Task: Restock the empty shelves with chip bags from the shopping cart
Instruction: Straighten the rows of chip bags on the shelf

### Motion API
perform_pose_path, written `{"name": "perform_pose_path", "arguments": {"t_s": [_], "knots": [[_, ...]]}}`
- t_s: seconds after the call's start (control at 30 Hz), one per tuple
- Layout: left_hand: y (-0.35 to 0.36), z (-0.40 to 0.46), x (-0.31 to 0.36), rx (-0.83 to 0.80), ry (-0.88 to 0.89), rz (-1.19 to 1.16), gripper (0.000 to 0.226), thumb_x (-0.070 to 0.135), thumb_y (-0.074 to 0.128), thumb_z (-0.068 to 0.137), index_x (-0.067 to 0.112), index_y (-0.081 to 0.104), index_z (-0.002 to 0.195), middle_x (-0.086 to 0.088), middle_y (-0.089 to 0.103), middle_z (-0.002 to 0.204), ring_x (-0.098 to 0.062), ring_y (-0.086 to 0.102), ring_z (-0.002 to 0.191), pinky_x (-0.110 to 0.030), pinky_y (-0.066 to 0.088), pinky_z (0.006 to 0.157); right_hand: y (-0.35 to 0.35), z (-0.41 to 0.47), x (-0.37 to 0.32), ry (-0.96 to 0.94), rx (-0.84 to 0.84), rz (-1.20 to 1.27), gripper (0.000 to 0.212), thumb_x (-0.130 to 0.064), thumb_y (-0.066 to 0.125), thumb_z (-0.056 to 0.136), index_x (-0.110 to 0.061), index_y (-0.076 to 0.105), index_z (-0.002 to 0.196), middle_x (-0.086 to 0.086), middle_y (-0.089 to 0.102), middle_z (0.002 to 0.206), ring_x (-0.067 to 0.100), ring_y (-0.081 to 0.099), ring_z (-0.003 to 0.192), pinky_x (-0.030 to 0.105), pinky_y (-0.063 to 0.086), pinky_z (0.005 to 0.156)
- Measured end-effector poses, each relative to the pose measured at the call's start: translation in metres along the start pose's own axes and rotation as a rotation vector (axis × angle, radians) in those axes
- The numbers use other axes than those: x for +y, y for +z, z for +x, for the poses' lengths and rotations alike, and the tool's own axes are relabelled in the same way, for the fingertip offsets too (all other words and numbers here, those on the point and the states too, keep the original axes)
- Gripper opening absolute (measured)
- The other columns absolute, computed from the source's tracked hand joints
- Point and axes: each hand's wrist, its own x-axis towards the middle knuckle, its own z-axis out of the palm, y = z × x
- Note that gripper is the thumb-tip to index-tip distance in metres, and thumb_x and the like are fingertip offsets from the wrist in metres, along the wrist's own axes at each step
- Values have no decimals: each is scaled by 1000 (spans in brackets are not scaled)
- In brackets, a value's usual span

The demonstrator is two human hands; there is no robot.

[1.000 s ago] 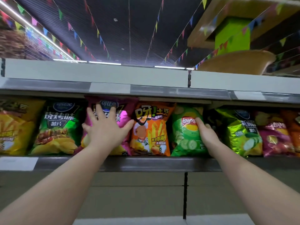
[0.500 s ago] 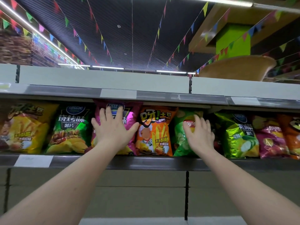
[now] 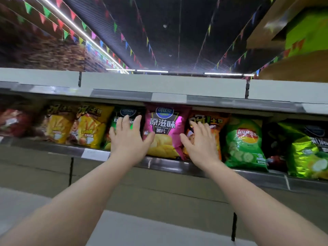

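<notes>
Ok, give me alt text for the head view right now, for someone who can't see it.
Two open hands reach up to a shelf of chip bags: the left hand over a dark green bag, the right hand over an orange bag, a pink bag between them.

Dim store interior under a dark ceiling, lit by long white light strips (image 3: 152, 70) that glare at the far end. Glossy chip bags (image 3: 165, 132) catch bright reflections. Motion blur smears the left side; wide-angle distortion bends the shelf edge (image 3: 195, 101).
</notes>
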Motion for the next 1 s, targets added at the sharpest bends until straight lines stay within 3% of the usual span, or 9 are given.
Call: {"name": "perform_pose_path", "arguments": {"t_s": [0.2,0.4,0.67,0.87,1.0], "knots": [[-20,-8,-34,-44,-174,26,63,51,34,96,23,16,150,-11,14,157,-27,7,145,-45,9,115,14,8,-25,15,-58,110,63,-45,43,95,-15,26,148,8,23,155,23,13,144,38,12,118],[-28,-11,-65,-113,-226,9,65,51,31,97,20,13,151,-12,12,158,-29,10,145,-44,12,115,17,4,-59,-25,-53,129,62,-40,46,95,-14,26,148,7,22,156,23,11,145,42,13,118],[-25,25,-145,-106,-141,-87,63,50,32,97,21,14,150,-10,11,158,-28,11,144,-45,15,114,58,11,-143,-150,-25,103,53,-30,48,95,-13,34,144,6,36,149,21,23,141,31,18,114],[-29,73,-249,-116,-143,-68,66,54,33,95,22,17,150,-10,15,157,-29,16,143,-44,18,114,132,38,-194,60,17,168,56,-29,49,95,-14,31,145,7,33,150,21,25,140,33,24,110],[-21,102,-275,-161,-72,-203,70,54,34,95,19,13,151,-14,18,155,-31,17,143,-43,18,114,155,53,-203,223,109,130,62,-30,51,93,-12,27,147,13,26,152,24,21,142,39,24,111]]}}
